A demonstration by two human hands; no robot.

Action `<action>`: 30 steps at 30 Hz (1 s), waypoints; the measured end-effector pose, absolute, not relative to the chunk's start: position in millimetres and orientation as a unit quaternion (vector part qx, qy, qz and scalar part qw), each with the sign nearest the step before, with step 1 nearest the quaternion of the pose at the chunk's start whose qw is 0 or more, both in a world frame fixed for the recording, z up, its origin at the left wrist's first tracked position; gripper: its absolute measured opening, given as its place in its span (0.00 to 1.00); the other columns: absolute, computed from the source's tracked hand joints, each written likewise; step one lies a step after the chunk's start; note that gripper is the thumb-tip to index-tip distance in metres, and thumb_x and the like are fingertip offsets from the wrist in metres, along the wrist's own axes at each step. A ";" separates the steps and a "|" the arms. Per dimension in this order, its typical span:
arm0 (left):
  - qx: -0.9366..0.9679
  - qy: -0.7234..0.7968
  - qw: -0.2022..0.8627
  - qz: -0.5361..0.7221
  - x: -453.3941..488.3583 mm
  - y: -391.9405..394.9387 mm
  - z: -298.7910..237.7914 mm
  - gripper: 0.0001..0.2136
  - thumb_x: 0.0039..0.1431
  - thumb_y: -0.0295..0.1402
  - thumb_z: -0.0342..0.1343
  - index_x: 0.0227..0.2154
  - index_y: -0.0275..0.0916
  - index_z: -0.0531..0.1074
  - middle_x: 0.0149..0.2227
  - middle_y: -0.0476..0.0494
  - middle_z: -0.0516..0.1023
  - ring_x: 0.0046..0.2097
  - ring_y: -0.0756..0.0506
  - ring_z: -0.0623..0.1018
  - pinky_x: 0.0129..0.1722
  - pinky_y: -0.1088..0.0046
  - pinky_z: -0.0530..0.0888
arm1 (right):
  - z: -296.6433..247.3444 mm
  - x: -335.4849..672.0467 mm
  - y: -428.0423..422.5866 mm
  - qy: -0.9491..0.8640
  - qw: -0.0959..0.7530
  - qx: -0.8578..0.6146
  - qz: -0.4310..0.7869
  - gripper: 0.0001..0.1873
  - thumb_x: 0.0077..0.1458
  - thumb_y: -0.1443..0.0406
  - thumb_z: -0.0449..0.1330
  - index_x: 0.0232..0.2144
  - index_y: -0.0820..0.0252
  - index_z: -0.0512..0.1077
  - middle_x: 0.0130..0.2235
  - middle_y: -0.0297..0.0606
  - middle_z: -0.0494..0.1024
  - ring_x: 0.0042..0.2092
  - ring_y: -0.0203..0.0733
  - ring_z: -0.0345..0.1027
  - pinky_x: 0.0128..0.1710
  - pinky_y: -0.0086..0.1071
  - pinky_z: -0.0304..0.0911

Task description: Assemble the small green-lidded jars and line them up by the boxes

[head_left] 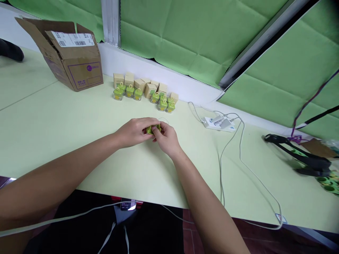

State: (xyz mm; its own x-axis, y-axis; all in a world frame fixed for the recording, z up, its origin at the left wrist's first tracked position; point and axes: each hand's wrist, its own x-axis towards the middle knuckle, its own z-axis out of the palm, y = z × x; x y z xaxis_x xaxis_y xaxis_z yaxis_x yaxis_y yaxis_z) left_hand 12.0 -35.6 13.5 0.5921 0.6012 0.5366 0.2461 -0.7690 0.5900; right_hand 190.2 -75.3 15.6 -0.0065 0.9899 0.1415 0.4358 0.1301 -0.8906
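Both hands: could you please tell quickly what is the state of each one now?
Left hand: closed, holding a small green item.
Right hand: closed on the same item.

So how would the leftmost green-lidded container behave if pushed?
The leftmost container would probably slide rather than roll, given its boxy shape. Its smooth, clear lower part may feel slippery. Pushed right, it could bump the neighbouring containers.

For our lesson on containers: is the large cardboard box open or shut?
Open: the cardboard box has its top flaps raised, not folded shut.
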 end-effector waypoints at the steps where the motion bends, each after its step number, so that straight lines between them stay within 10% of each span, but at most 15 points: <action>1: 0.860 0.244 0.234 0.381 12.2 -35.5 13.0 0.20 0.59 0.26 0.54 0.54 0.46 0.75 0.49 0.49 0.82 0.42 0.49 0.79 0.41 0.72 0.76 | 15.7 190.1 -75.2 -0.624 0.418 -0.568 0.336 0.11 0.60 0.56 0.58 0.38 0.57 0.74 0.33 0.34 0.77 0.31 0.38 0.70 0.31 0.34 0.72; 30: 0.859 0.211 0.234 0.403 13.5 -36.1 9.7 0.18 0.62 0.27 0.57 0.54 0.45 0.74 0.51 0.46 0.81 0.45 0.48 0.79 0.41 0.72 0.77 | 21.1 192.4 -73.9 -0.581 0.432 -0.570 0.387 0.13 0.51 0.55 0.65 0.32 0.59 0.76 0.30 0.33 0.77 0.30 0.37 0.70 0.29 0.33 0.72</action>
State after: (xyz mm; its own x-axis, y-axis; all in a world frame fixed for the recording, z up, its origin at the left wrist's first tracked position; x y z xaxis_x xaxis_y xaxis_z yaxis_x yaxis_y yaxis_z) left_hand 13.5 -36.1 9.7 0.5865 0.5504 0.5943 0.1736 -0.8020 0.5715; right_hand 192.4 -73.9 21.1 0.0236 0.9979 0.0611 0.3278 0.0500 -0.9434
